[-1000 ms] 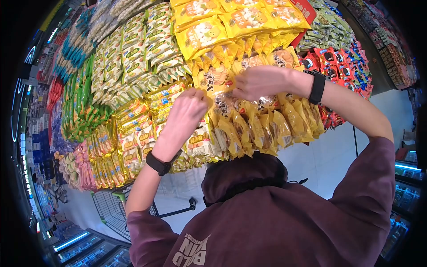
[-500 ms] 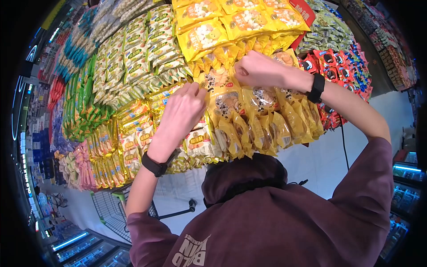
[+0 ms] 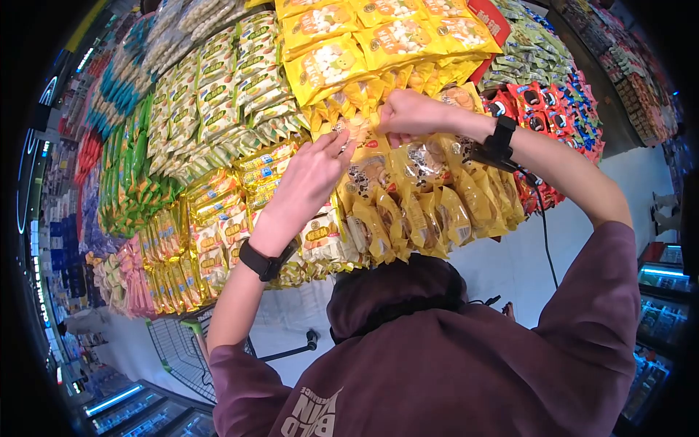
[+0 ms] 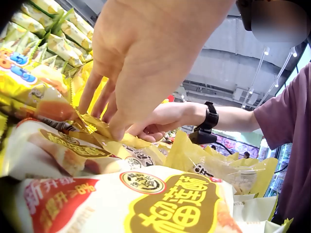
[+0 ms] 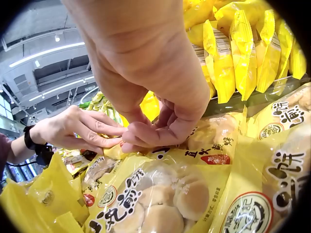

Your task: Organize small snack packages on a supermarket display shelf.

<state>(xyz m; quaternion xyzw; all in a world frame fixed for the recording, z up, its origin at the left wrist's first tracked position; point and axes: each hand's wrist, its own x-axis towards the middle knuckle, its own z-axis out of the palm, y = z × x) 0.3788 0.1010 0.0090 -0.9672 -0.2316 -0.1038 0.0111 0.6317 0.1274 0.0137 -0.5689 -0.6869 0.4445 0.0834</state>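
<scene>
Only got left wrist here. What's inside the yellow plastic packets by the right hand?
Observer: Right wrist view shows round, pale, biscuit-like pieces through the clear window of the nearest yellow plastic packet.
Operator: And further right of the right hand?
Observer: Head view: glossy red plastic packets printed with dark, round biscuits.
Operator: Any cart around?
Observer: Yes, head view has a wire shopping cart with green trim, lower left of the picture.

Two black wristbands [image 3: 266, 264], one cart [image 3: 172, 342], dozens of packets [image 5: 158, 191]
</scene>
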